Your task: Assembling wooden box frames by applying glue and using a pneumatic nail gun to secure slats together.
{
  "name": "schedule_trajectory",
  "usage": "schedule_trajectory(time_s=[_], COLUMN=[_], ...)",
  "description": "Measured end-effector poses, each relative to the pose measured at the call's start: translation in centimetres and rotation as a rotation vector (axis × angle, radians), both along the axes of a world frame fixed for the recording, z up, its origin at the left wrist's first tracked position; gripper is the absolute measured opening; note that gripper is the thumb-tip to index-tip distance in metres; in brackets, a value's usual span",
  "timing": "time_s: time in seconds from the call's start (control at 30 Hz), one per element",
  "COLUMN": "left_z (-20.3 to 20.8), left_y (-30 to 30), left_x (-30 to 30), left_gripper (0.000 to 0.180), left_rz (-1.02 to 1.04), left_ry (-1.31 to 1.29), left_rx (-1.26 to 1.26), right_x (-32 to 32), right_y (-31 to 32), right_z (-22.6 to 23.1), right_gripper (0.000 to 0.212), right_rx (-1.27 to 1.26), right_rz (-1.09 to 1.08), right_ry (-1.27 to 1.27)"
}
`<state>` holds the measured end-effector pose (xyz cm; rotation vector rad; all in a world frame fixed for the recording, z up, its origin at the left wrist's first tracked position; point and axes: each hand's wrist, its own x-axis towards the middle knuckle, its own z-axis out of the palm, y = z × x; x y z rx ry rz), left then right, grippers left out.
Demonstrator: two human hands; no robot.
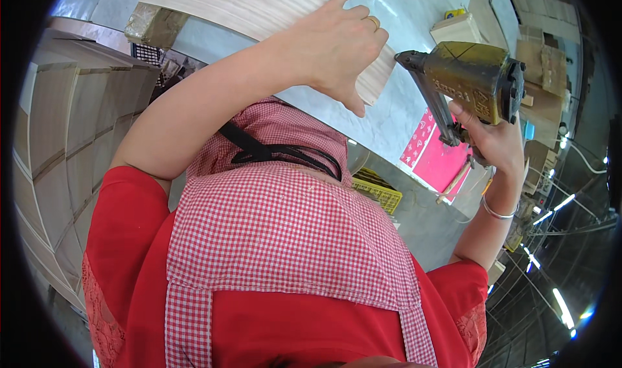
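Note:
A pale wood-grained board [227, 6] lies across the grey marbled table [317, 114]. Spanning its right end, my left hand [343, 52] grips it, with the thumb over the near edge and the fingers towards the far edge. My right hand [497, 141] is closed around the handle of a pneumatic nail gun [470, 73] with a worn, brownish-yellow body. The gun's dark nose points left at the board's right end; whether it touches the wood, I cannot tell.
A pink patterned sheet [440, 154] lies by the table's near right edge. Below stands a yellow plastic crate [379, 192]. Stacked wooden panels [58, 128] rise at the left, near a tape-wrapped block [154, 26]. A small wooden piece [455, 32] sits farther back.

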<state>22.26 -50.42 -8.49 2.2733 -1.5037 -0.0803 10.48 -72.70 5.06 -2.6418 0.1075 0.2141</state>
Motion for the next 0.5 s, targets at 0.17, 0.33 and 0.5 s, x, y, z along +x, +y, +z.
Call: schedule_trajectory(time_s=[0.17, 0.33, 0.5], left_z=[0.2, -0.2, 0.3], left_y=[0.0, 0.2, 1.0], left_x=[-0.1, 0.0, 0.9], left_gripper=[0.089, 0.091, 0.086], left_rz=[-0.006, -0.013, 0.009], left_ry=[0.023, -0.003, -0.010], left_rx=[0.024, 0.004, -0.149], right_x=[0.9, 0.6, -4.0], right_y=[0.2, -0.2, -2.5], right_z=[0.8, 0.5, -1.8], right_gripper=[0.033, 0.035, 0.029], right_rx=[-0.016, 0.032, 0.131], right_rz=[-0.126, -0.159, -0.310], right_ry=[0.138, 0.144, -0.144])
